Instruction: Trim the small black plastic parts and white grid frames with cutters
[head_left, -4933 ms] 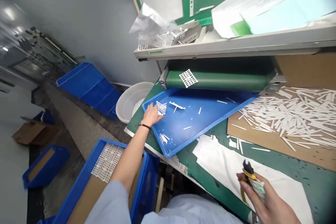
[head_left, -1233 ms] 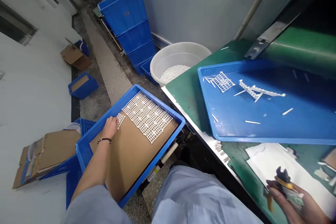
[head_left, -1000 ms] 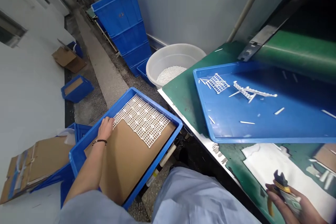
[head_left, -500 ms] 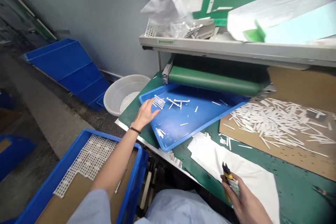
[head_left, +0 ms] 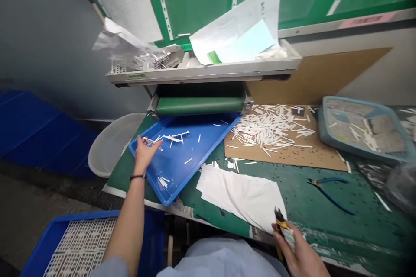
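My left hand (head_left: 145, 152) is over the left end of a blue tray (head_left: 182, 160). Its thumb and fingers are closed on a small white plastic lattice piece (head_left: 150, 141). Beside it in the tray lie white branched plastic sprues (head_left: 175, 137) and several loose white sticks (head_left: 163, 181). At the table's front edge, my right hand (head_left: 300, 249) grips a pair of nippers (head_left: 280, 217) with black jaws and yellow on the handles, jaws pointing up and away from me. Just beyond them a white cloth (head_left: 240, 192) is spread on the green table.
White sticks (head_left: 269, 127) are heaped on cardboard (head_left: 292, 160). Blue-handled pliers (head_left: 334, 194) and a pale blue bin (head_left: 325, 134) are at right. A green roller (head_left: 199, 106) sits under a shelf (head_left: 208, 73). A white tub (head_left: 97, 151) and a crate of lattice pieces (head_left: 58, 218) are at left.
The view has swung right, bringing the pale blue bin and blue-handled pliers into sight. My left hand still has the lattice piece over the tray; my right hand keeps the nippers.
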The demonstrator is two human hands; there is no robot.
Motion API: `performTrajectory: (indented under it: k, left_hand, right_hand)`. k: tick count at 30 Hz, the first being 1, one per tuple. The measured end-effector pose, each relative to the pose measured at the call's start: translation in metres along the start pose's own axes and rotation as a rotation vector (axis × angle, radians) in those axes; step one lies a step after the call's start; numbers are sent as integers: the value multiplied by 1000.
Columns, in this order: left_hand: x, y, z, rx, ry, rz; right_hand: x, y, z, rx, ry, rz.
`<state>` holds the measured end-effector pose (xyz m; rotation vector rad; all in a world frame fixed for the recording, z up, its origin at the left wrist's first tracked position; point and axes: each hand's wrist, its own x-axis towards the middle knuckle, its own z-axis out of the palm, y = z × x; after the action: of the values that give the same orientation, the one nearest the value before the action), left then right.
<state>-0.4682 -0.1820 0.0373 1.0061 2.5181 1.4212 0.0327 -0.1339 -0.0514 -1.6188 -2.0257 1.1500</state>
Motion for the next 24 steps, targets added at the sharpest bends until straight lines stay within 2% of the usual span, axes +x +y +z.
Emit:
performTrajectory:
  k: [1,2,5,7,9,11,13,17,24]
  left_hand:
    - [-20,13,6,-101,40,-31]
    - [-44,25,16,-192,20,-33]
    - [-120,54,58,-306,-230,45]
    - [-163,61,89,-254,-350,52]
    - [-190,59,114,-203,-399,39]
    - [-203,51,130,-185,-435,38]
    - [-207,43,137,-197,-469,39]
    - [-208,34,141,-235,-485,3]
    - [-211,31,145,-266,-491,-5]
  right_hand:
    - [3,-11,-1,-15,1,-45]
    - [8,-25,-2,-41,-31,-86]
    - [25,-70,-4,-157,-184,-240]
    - [38,-95,-2,-280,-294,-327]
    - [50,-112,4,-431,-397,-364]
    - [59,-121,11,-572,-495,-360]
    - [66,-125,17,-677,-581,-346]
    - [73,-131,21,-767,-669,-314]
    - [74,-141,23,-787,-752,-271]
